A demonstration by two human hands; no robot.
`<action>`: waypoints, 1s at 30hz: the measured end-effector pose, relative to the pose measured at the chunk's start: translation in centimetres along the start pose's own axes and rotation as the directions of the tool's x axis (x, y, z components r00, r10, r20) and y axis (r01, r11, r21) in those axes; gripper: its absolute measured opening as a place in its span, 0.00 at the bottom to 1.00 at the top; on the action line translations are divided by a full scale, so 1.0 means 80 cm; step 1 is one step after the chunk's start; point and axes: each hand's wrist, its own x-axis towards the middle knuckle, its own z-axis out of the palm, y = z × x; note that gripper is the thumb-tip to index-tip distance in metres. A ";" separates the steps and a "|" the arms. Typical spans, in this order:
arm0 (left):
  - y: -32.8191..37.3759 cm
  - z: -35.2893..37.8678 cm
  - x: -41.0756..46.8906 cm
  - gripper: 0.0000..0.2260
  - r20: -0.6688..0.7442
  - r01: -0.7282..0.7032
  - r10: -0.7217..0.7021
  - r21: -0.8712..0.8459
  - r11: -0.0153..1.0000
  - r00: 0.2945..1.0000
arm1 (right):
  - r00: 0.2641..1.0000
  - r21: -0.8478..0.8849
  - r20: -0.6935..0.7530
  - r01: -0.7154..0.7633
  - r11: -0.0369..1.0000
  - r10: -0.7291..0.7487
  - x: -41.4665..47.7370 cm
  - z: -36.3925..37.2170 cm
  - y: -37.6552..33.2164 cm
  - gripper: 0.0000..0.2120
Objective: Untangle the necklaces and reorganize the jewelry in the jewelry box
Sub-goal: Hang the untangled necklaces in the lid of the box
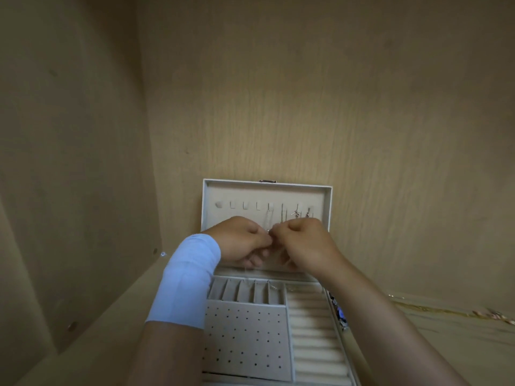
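- Hands, two: your left hand [239, 240] and right hand [303, 243] met fingertip to fingertip in front of the lid. The fingers of both were curled, and each pinched the thin necklace chain [268, 227] that hung down between them.
- One jewelry box [223, 271] stood open, its lid [264, 195] upright near the back wall [306, 93]. You had roughly eight hooks [245, 205] in a row there, and those toward the right carried chains.
- The tray showed five narrow slots [245, 292], one perforated panel [245, 338] and one column of ring rolls [312, 330].
- One dark beaded piece [340, 313] lay just beside the box's right edge, and one gold chain [434, 310] lay farther right.
- The side wall [69, 162] stood near the box on your left, with more open shelf [446, 352] on the right. Both your forearms crossed the tray.
- The shelf and walls were pale wood grain, dimly lit. One light-blue wrap [186, 277] circled your left wrist.
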 end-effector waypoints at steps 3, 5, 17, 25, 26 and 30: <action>0.001 -0.007 -0.010 0.09 0.110 0.026 -0.030 0.031 0.999 0.993 | 0.992 0.178 0.116 -0.072 0.981 0.052 -0.008 -0.004 -0.001 0.15; 0.001 -0.014 -0.017 0.08 0.128 0.006 -0.012 0.051 0.999 0.992 | 0.988 0.240 0.147 -0.075 0.968 0.041 -0.012 -0.006 -0.003 0.13; 0.002 0.020 -0.024 0.07 -0.113 -0.083 0.070 -0.112 0.990 0.991 | 0.994 0.213 0.028 0.094 0.972 -0.102 -0.004 -0.015 -0.001 0.06; -0.006 0.035 -0.035 0.07 -0.215 -0.118 0.061 -0.261 0.958 0.975 | 0.984 0.269 0.077 0.135 0.954 -0.161 -0.005 -0.018 0.000 0.05; -0.005 0.035 -0.037 0.07 -0.219 -0.117 0.062 -0.248 0.962 0.974 | 0.982 0.259 0.100 0.129 0.957 -0.160 -0.006 -0.019 -0.002 0.06; -0.003 0.030 -0.041 0.07 -0.261 -0.130 0.065 -0.237 0.963 0.963 | 0.966 0.123 0.255 0.001 0.992 -0.032 -0.013 -0.031 -0.006 0.11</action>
